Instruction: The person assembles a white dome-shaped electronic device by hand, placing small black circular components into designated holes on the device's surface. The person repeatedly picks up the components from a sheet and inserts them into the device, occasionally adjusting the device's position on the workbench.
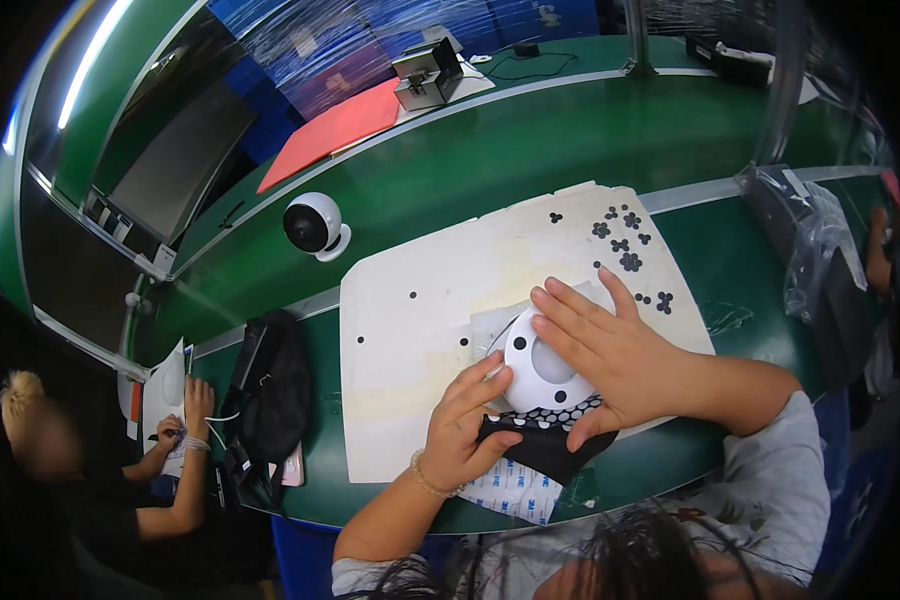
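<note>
A white round plastic part (547, 388) with black dots near its rim lies in front of me, over the cardboard's near edge. My left hand (465, 425) curls its fingers against the left edge of this part, the thumb pointing inward below. Flat across its upper right side rests my right hand (610, 355), fingers stretched and thumb spread downward, hiding part of it. Beneath the part shows a black sheet (550, 447) with a honeycomb of round holes. White backing paper (513, 488) with blue print sticks out under that sheet.
Clusters of black dots (631, 262) lie on the cardboard sheet (400, 420). Beyond it stands a white camera-like device (315, 226) with a black front. A black bag (270, 390) lies at left, near a seated person writing. Plastic-wrapped material (805, 235) sits at right.
</note>
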Demonstrator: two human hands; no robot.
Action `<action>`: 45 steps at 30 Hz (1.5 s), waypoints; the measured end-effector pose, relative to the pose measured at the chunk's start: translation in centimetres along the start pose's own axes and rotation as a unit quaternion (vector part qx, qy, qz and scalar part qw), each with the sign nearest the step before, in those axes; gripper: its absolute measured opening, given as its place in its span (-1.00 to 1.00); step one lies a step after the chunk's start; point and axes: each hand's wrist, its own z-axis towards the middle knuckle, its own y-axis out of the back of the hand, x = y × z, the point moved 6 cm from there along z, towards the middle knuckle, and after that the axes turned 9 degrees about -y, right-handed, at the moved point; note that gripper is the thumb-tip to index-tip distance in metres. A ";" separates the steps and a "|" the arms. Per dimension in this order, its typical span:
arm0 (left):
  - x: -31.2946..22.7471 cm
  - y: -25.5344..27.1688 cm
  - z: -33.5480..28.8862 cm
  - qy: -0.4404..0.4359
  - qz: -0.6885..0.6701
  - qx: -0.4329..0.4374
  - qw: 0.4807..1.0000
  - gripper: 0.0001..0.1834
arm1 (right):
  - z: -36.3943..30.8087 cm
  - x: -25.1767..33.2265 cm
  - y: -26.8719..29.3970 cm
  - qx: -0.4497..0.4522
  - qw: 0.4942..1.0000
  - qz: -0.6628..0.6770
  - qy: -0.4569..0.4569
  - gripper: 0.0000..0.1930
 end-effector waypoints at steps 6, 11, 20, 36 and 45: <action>-0.2 -0.3 0.2 0.000 0.011 0.007 1.000 -0.58 | 0.2 1.2 -0.1 0.005 0.999 0.046 0.027 0.01; -0.3 -0.1 0.7 -0.006 0.024 0.032 0.999 -0.55 | -0.1 1.4 0.1 0.015 0.991 0.105 0.082 -0.02; -0.1 0.1 0.2 -0.007 0.030 0.030 0.999 -0.66 | -1.6 -0.3 2.2 0.017 0.966 0.190 0.176 -0.51; -0.2 0.1 0.2 -0.011 0.046 0.030 0.998 -0.68 | 0.0 0.6 0.3 -0.029 0.991 0.106 0.080 -0.42; -0.1 0.1 0.2 0.010 0.030 0.027 0.999 -0.68 | -0.2 0.5 0.3 -0.044 0.986 0.126 0.098 -0.42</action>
